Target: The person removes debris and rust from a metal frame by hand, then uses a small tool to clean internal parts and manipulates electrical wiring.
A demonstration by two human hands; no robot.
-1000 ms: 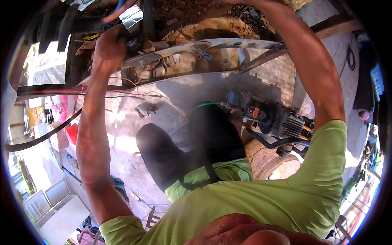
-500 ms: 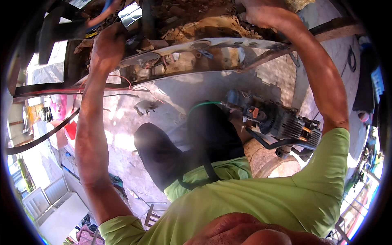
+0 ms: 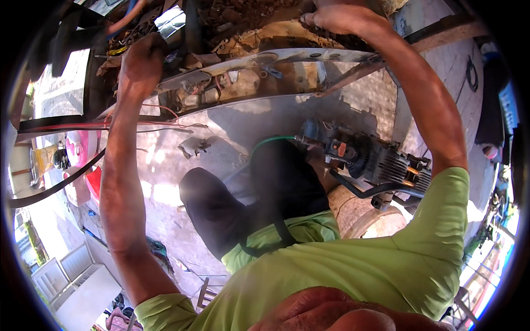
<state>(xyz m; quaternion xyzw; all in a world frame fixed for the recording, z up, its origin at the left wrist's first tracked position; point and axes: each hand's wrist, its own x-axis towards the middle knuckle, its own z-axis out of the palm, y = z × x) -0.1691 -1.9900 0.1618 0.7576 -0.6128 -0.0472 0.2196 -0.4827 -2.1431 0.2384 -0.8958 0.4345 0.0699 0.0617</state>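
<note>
Concrete floor point(image 3: 226, 124) spreads below the left hand point(image 3: 144, 58) and right hand point(image 3: 337, 19), past a curved metal rail point(image 3: 292, 54). Between the hands, well apart, small parts point(image 3: 243, 12) lie heaped. The left looks curled, the right's fingers bent; how closed, or on what, I cannot tell. The right shows more fully than a second ago.
</note>
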